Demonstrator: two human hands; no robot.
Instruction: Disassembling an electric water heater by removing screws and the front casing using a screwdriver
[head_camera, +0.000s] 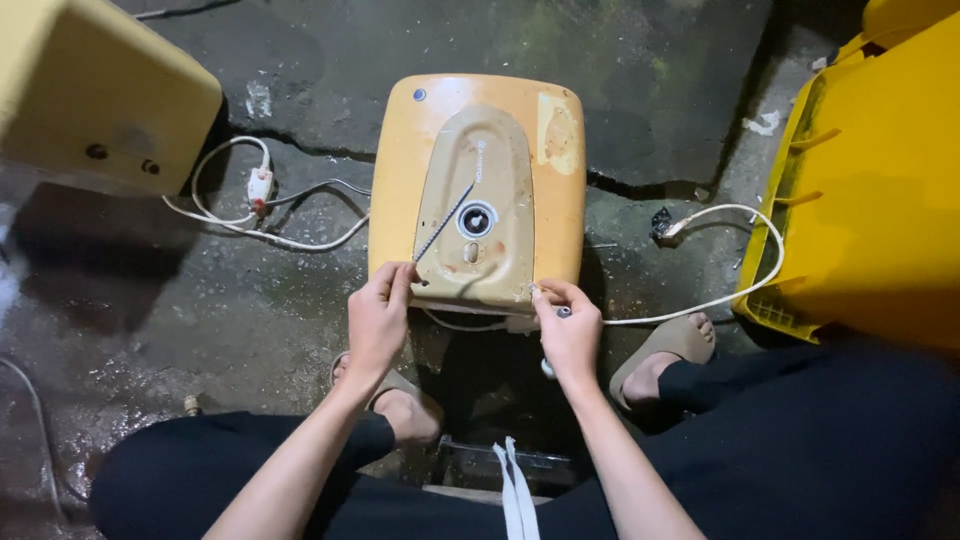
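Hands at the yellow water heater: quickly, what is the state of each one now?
Left hand: fingers pinched on the near left edge of the yellow water heater.
Right hand: fingers closed on its near right corner; anything held cannot be told.

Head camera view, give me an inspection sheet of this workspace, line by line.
Surface: wet, cracked concrete floor, dark and stained.
Job's things: yellowed water heater casing lying flat, beige front panel with a round knob; a thin screwdriver lies slanted across the panel.
Clutter: small scraps by the crack; a brass fitting on the floor.
Hands: left hand at the screwdriver's near end on the panel's lower left corner; right hand on the lower right corner, a small object pinched in its fingers.
Cables: white cord with inline box at left; white cord looping at right.
Surroundings: second yellowed casing upper left; yellow plastic bin at right.
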